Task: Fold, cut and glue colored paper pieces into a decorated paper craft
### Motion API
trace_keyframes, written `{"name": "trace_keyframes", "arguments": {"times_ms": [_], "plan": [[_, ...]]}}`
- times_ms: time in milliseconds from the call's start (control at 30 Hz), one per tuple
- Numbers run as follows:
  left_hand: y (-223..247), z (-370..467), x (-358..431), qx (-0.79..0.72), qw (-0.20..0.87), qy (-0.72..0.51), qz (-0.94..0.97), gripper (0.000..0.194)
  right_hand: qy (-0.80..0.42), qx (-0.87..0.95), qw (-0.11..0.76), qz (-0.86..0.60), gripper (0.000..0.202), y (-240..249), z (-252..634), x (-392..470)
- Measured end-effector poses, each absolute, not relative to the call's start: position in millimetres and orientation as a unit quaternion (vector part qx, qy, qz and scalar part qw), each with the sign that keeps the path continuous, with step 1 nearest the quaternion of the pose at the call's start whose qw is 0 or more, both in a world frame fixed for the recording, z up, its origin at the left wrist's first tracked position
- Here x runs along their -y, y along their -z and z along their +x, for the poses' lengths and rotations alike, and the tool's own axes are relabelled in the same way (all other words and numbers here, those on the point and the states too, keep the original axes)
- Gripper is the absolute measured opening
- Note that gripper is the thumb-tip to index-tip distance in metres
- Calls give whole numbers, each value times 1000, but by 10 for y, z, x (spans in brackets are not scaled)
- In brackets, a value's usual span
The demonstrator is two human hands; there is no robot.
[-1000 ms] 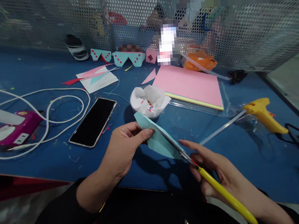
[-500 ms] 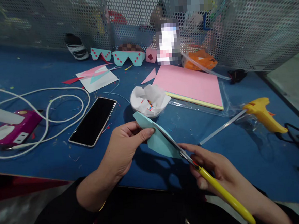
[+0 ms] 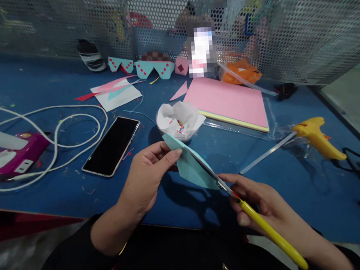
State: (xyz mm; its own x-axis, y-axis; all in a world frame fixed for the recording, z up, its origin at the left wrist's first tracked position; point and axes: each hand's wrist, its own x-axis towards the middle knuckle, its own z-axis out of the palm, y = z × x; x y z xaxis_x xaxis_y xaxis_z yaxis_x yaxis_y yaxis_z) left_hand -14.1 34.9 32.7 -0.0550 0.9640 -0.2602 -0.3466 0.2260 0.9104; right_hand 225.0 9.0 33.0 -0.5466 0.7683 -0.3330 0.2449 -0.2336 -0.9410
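Note:
A folded piece of light blue paper (image 3: 192,169) is pinched between the thumb and fingers of my left hand (image 3: 148,176), at its left end. My right hand (image 3: 258,201) is closed on a pair of scissors with yellow handles (image 3: 271,233). The metal blades point up and left and lie along the paper, with part of them hidden behind or within it. Just beyond the paper stands a clear bowl lined with white paper (image 3: 179,117), which holds small coloured scraps.
A phone (image 3: 112,147), a white cable (image 3: 55,139) and a purple device (image 3: 29,149) lie to the left. Pink paper sheets (image 3: 228,102) and a yellow glue gun (image 3: 317,137) are on the right. Blue paper shapes with red diamonds (image 3: 155,69) stand at the mesh screen.
My left hand and the end of the paper it holds have shifted slightly. The thumb sits a little further left and up on the paper. My right hand has barely moved.

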Motion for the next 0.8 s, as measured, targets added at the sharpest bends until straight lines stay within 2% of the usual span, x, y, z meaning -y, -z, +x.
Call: {"name": "trace_keyframes", "arguments": {"times_ms": [500, 800], "plan": [[-329, -146, -337, -514, 609, -518, 311, 13, -642, 607, 187, -430, 77, -360, 2317, -31], [-321, -152, -322, -529, 595, -509, 326, 13, -661, 572, 200, -442, 68, -330, 2262, -35]]}}
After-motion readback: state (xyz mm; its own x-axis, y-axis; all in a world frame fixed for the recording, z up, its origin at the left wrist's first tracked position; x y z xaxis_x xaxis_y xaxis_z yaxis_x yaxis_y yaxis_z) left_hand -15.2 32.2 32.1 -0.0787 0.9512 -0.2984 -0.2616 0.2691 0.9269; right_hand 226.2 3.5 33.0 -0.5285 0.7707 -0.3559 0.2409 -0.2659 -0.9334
